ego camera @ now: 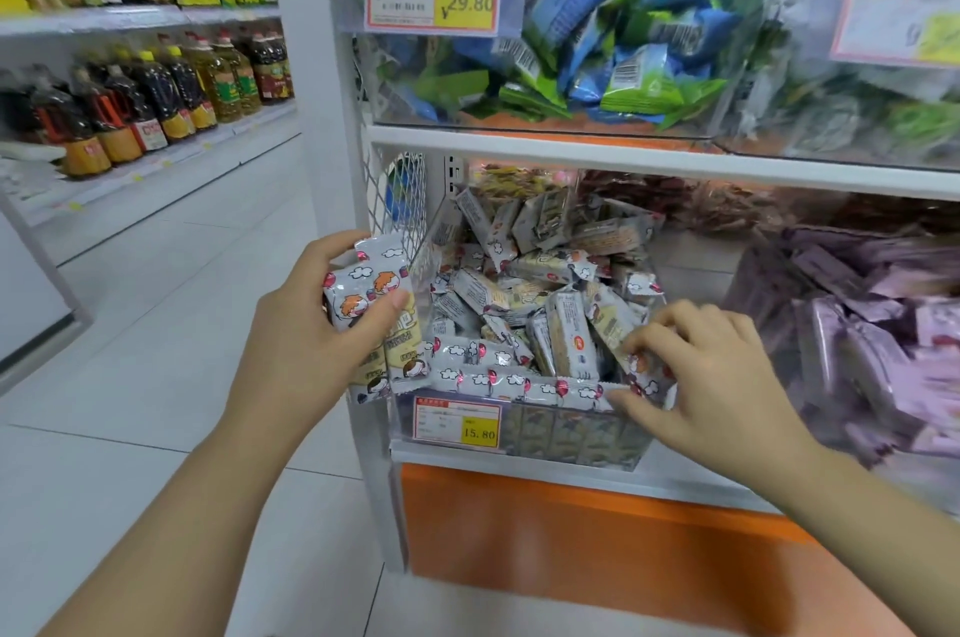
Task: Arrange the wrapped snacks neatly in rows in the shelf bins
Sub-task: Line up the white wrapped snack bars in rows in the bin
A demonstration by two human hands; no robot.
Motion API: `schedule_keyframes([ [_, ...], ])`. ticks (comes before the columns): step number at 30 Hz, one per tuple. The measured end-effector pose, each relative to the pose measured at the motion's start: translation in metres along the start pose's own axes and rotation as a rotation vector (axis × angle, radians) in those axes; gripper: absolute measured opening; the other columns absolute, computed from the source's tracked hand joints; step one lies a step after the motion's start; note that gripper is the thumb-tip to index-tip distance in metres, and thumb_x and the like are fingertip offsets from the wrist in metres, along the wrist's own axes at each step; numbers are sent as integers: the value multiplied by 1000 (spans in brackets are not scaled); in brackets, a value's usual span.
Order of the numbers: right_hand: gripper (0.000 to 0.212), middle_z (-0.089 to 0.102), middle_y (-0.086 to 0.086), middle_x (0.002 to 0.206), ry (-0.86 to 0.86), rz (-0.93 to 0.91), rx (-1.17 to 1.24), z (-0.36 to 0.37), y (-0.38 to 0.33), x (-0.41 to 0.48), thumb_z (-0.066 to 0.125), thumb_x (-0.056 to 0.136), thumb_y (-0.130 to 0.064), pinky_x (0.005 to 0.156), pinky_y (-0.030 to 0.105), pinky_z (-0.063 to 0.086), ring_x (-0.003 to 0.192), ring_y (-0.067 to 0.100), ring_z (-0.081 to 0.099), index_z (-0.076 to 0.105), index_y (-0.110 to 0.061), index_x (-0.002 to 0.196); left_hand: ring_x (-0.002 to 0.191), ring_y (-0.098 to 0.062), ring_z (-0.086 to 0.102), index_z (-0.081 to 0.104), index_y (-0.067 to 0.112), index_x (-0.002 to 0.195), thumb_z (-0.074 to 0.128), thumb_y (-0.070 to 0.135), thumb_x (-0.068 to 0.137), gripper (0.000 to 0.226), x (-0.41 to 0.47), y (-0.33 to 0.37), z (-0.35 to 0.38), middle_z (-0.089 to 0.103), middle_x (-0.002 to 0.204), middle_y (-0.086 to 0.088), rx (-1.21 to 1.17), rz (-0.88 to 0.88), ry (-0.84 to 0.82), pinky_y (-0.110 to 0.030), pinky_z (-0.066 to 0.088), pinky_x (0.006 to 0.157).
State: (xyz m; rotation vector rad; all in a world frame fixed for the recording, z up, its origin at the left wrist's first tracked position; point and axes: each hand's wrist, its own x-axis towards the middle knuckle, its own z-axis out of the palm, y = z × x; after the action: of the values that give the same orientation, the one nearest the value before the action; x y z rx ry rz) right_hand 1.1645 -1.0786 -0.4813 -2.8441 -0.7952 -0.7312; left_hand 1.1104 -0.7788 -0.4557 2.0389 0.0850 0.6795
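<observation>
A clear shelf bin (519, 439) on the lower shelf holds a loose heap of silver wrapped snacks (524, 283) printed with clouds and cartoon figures. Along its front wall a row of snacks (519, 384) stands side by side. My left hand (311, 329) grips a bundle of several snacks (374, 309) just left of the bin, outside the shelf's mesh side. My right hand (696, 376) reaches into the bin's front right corner, where its fingers pinch one snack (647, 371) at the end of the row.
A price tag (457, 420) reading 15.80 hangs on the bin front. To the right is a bin of purple packets (872, 324). Above, a bin of blue and green packets (613, 43) carries a 29.80 tag. Oil bottles (156, 95) line shelves across the aisle.
</observation>
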Motion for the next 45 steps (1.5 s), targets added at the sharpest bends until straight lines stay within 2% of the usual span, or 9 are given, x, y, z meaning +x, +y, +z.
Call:
schedule_keyframes([
  [8,37,59,-8,96,-26,-64,173,-18,-14,39,55,80,-55,77,31,34,89,15,55,64,-26,100,79,17,60,47,48,110,71,33,80,41,2,-7,-14,62,81,33,-27,-16,8,-2,45,59],
  [13,20,57,-23,99,-305,-156,579,-13,-57,97,63,87,-31,81,9,42,92,-5,55,62,-29,107,79,14,61,47,54,102,70,34,79,38,5,-8,-20,60,86,41,-48,-15,20,-4,47,62],
  [16,20,64,-17,102,-506,-148,697,3,-74,131,60,90,-28,80,10,46,91,-4,59,63,-28,109,80,13,61,46,56,102,70,34,79,40,7,-10,-22,59,89,42,-55,-11,21,-7,49,64],
  [26,38,61,-7,121,-874,-410,163,41,-81,182,65,87,-17,95,28,46,108,10,57,59,-26,124,78,13,62,47,54,103,69,41,74,38,14,-14,-22,58,94,38,-56,-13,-31,-6,47,57],
  [29,41,62,-8,112,-931,-449,124,46,-84,184,68,85,-19,84,24,45,97,10,57,59,-29,124,78,14,61,46,53,103,62,52,67,39,16,-13,-19,58,92,41,-45,-11,-37,-5,47,56],
  [31,39,59,-15,91,-972,-500,79,51,-87,184,65,87,-16,68,19,41,77,4,53,59,-26,124,79,14,61,47,53,103,63,51,67,39,16,-13,-17,57,92,42,-41,-12,-41,-5,48,58],
  [35,27,38,-20,66,-929,-591,-2,60,-88,182,61,87,-11,54,19,31,59,-3,37,60,-31,105,78,13,62,48,53,102,72,33,75,41,15,-14,-16,59,90,41,-32,-2,-39,-5,47,58],
  [42,29,57,-11,92,-783,-531,86,60,-74,177,57,91,-17,73,26,42,82,11,51,60,-26,117,80,15,61,48,51,101,71,33,74,39,16,-12,-15,59,87,43,-44,-8,-46,-4,45,56],
  [45,24,55,-16,84,-693,-459,218,59,-61,174,62,89,-22,72,25,41,77,6,52,61,-27,112,80,15,61,46,53,101,65,43,67,40,16,-10,-15,59,86,43,-43,-7,-39,-3,45,57],
])
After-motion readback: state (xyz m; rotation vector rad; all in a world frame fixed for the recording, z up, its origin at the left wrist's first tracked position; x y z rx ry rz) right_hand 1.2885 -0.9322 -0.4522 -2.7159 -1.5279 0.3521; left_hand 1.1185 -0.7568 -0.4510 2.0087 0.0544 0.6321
